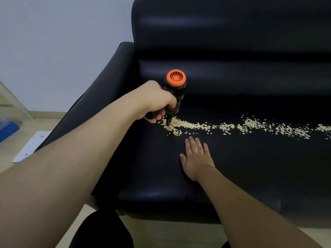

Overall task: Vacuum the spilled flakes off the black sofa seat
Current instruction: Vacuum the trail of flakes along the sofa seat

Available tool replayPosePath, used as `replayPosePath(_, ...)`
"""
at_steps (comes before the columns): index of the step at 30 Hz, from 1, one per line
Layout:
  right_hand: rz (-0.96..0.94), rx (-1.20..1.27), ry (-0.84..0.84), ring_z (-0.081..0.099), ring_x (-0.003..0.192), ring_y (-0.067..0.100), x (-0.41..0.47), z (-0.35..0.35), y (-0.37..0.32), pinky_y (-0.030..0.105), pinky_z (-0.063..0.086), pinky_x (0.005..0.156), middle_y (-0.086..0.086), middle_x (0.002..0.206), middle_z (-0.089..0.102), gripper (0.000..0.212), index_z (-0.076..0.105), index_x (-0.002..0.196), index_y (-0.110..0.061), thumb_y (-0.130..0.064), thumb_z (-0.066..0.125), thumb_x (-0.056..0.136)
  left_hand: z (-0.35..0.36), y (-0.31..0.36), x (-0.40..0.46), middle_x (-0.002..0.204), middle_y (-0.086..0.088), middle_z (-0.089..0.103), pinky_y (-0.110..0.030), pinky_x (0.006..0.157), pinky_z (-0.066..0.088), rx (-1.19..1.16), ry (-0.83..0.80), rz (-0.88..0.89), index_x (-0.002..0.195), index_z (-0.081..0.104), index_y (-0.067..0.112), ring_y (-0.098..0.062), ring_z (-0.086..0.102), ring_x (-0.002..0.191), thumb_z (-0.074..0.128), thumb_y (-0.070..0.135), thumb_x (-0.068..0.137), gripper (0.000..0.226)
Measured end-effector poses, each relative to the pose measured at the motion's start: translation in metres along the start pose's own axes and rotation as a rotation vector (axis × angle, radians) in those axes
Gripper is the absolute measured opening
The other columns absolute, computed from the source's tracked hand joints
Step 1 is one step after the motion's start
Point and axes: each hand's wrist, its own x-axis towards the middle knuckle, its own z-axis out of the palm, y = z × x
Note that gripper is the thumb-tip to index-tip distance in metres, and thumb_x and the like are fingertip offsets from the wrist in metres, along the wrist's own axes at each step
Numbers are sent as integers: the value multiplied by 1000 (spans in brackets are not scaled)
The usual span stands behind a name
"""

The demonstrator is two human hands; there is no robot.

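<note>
A small black handheld vacuum (176, 92) with an orange vented end cap stands nearly upright, its narrow nozzle tip touching the left end of the flakes. My left hand (157, 102) is shut around its handle. Pale oat-like flakes (232, 126) lie in a long uneven band across the black sofa seat (250, 167), running from the nozzle to the right edge of view. My right hand (196, 158) rests flat on the seat, fingers apart, just in front of the band's left end and holding nothing.
The sofa's left armrest (100, 97) rises beside the vacuum and the backrest (232, 33) stands behind the flakes. On the light floor to the left lie a white panel (30, 145) and a blue object (8, 128). My dark-clothed knee (102, 231) shows below the seat's front edge.
</note>
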Motion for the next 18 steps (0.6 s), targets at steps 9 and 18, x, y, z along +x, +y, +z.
replayPosePath(9, 64, -64, -179, -28, 150, 25, 0, -13, -4, 44, -10, 124, 7, 160, -35, 70, -28, 152, -14, -52, 7, 106, 0, 25, 9, 60, -8, 58, -21, 40, 44, 143, -59, 26, 80, 62, 6, -15, 49, 39, 69, 17, 85, 13)
replayPosePath(18, 208, -65, -219, -28, 149, 29, -5, -16, -10, 48, -9, 124, 11, 157, -39, 76, -32, 149, -14, -61, 5, 102, 8, 37, 16, 61, -9, 59, -23, 42, 47, 191, -89, 38, 83, 64, 4, -16, 50, 42, 67, 17, 85, 13)
